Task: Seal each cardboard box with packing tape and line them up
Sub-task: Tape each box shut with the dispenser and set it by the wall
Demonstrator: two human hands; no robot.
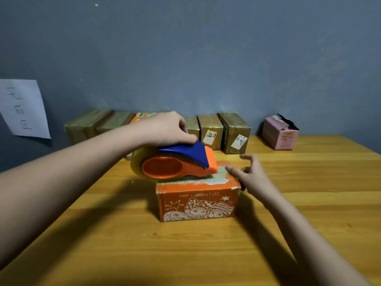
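Note:
An orange printed cardboard box [198,203] stands in the middle of the wooden table [103,234]. My left hand [165,129] grips an orange and blue tape dispenser [177,164] from above, its front edge resting on the box's top. My right hand [249,174] is at the box's right end, its index finger pressing on the taped top near the dispenser's mouth, the other fingers loosely spread. A row of several taped brown boxes [235,133] stands against the wall behind.
A pink box [280,133] with an open flap sits at the back right of the table. A sheet of paper with writing [24,108] hangs on the grey wall at the left. An orange box [141,116] stands in the back row, partly hidden by my left hand.

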